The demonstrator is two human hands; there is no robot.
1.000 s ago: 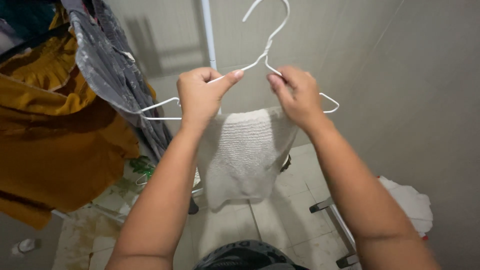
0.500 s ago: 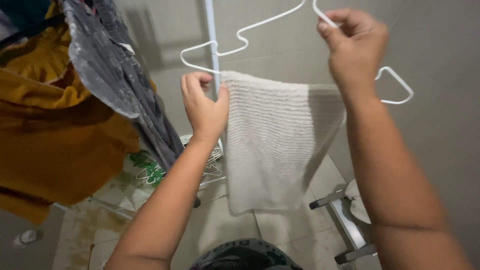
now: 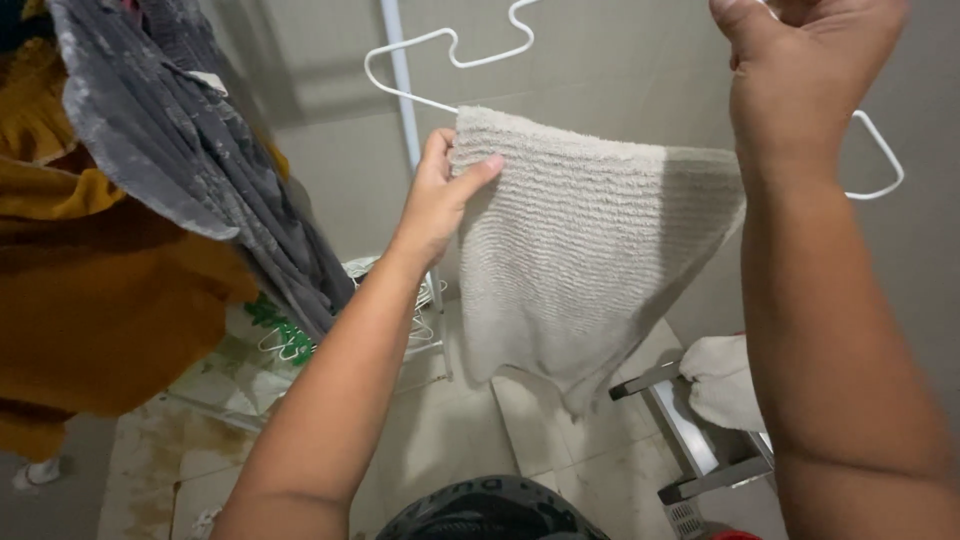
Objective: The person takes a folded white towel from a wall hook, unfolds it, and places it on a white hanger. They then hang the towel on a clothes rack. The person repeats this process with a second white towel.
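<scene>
Head view looks down past your raised arms at a white wire hanger (image 3: 450, 55) with a pale ribbed towel (image 3: 590, 260) draped over its lower bar. Your left hand (image 3: 440, 200) pinches the towel's upper left corner, thumb pressed on the front of the cloth and the other fingers tucked behind it. Your right hand (image 3: 800, 60) is lifted above the towel's right side, fingers curled up near the hanger's top; the frame edge cuts them off, so you cannot tell exactly what they close on. The hanger's right end loop (image 3: 880, 160) shows just right of that wrist.

Left of the towel, a grey mottled garment (image 3: 190, 160) hangs down, and beyond it a mustard-yellow cloth (image 3: 90, 300). Behind the towel's left edge a white pole (image 3: 405, 120) stands upright, with a heap of spare wire hangers (image 3: 400, 300) at its foot. Below and right of the towel, a white cloth (image 3: 720, 380) rests on a grey metal frame (image 3: 690, 430) on the tiled floor (image 3: 450, 440).
</scene>
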